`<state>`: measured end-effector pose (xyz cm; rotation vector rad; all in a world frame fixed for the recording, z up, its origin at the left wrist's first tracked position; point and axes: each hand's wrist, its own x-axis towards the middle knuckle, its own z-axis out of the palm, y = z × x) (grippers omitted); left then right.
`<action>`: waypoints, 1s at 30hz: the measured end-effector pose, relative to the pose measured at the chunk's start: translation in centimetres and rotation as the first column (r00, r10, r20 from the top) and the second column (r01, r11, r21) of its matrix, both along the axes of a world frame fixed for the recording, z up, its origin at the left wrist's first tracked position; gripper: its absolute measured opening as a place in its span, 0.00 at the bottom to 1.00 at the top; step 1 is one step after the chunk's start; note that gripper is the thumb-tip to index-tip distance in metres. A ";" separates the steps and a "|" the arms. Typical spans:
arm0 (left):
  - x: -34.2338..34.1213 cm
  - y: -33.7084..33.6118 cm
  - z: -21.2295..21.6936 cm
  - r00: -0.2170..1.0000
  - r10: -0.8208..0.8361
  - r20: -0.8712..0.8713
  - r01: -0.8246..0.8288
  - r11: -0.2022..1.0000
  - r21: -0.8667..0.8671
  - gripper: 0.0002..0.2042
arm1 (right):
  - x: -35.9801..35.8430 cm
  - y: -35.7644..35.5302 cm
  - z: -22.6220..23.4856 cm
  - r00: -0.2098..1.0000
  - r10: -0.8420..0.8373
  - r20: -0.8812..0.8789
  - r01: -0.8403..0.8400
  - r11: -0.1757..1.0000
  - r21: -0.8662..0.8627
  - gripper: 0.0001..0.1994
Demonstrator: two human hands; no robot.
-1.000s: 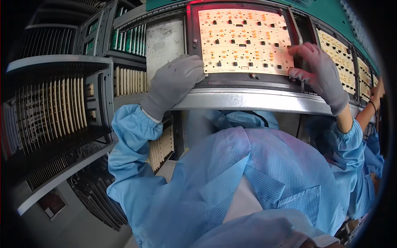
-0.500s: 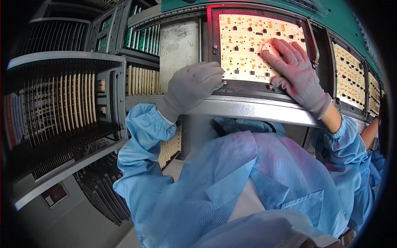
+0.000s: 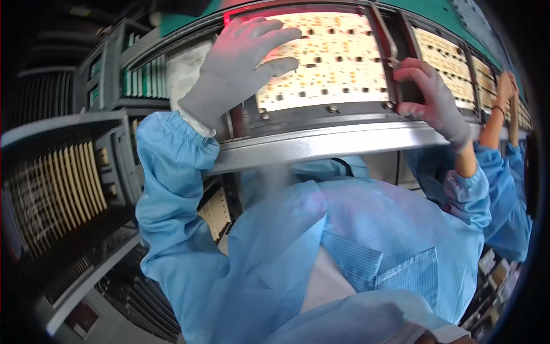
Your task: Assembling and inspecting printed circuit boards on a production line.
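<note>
A cream circuit board (image 3: 329,69) with several rows of small black parts lies in a black frame (image 3: 309,117) under red light. My left hand (image 3: 240,60), in a grey glove, is over the left side of the board and frame, its fingers spread. Two fingers and the thumb reach over the board; I see nothing in the hand. At the frame's right edge, my gloved right hand (image 3: 432,97) has bent fingers, with the thumb apart from them. Its fingertips are by the small metal screws; whether they press on the edge cannot be made out.
A metal rail (image 3: 321,140) runs along the near side. More framed boards (image 3: 444,63) lie to the right, near another person's bare hands (image 3: 505,92). Racks of upright boards (image 3: 71,183) stand at the left. A bent metal bar (image 3: 385,31) stands beside the frame.
My left hand has moved from the frame's near left corner up over its left side, fingers spreading. My right hand has left the board for the frame's right edge. The whole view has shifted.
</note>
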<state>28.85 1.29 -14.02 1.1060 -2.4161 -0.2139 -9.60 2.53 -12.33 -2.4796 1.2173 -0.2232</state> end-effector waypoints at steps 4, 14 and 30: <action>-1.7 -0.2 -3.2 0.985 0.086 0.151 -0.086 0.996 -0.003 0.28 | 0.4 -0.3 -0.9 0.999 -0.035 0.033 0.039 0.994 -0.098 0.24; -1.8 -0.2 -3.7 0.959 0.149 -0.240 -0.131 0.987 0.090 0.19 | 1.6 -3.6 1.3 0.951 0.309 -0.015 -0.299 0.906 -0.300 0.21; 1.2 -2.3 -4.9 0.932 0.284 -0.226 -0.313 0.944 -0.102 0.18 | 27.1 -26.0 1.8 0.963 -0.168 -0.213 0.105 0.955 -0.276 0.17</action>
